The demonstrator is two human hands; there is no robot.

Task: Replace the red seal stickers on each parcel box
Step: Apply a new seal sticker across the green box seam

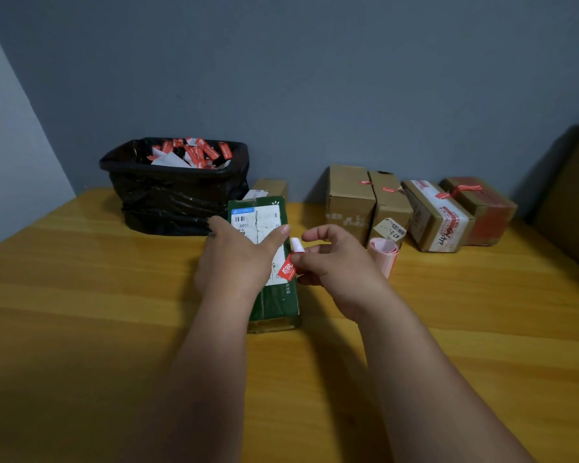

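Black plastic lines the bin (pixel 178 195) at the back left of the desk (pixel 81 295), and it is heaped with peeled red stickers and white backing scraps (pixel 191 153). Just in front of it lies a green parcel box (pixel 274 295) with a white shipping label. Of the two hands, the left hand (pixel 238 259) rests flat on the box, fingers spread, while the right hand (pixel 335 262) pinches a red seal sticker (pixel 288 269) at the box's right edge. Four brown boxes (pixel 415 212) with red stickers stand at the wall to the right, a pink sticker roll (pixel 385 252) before them.
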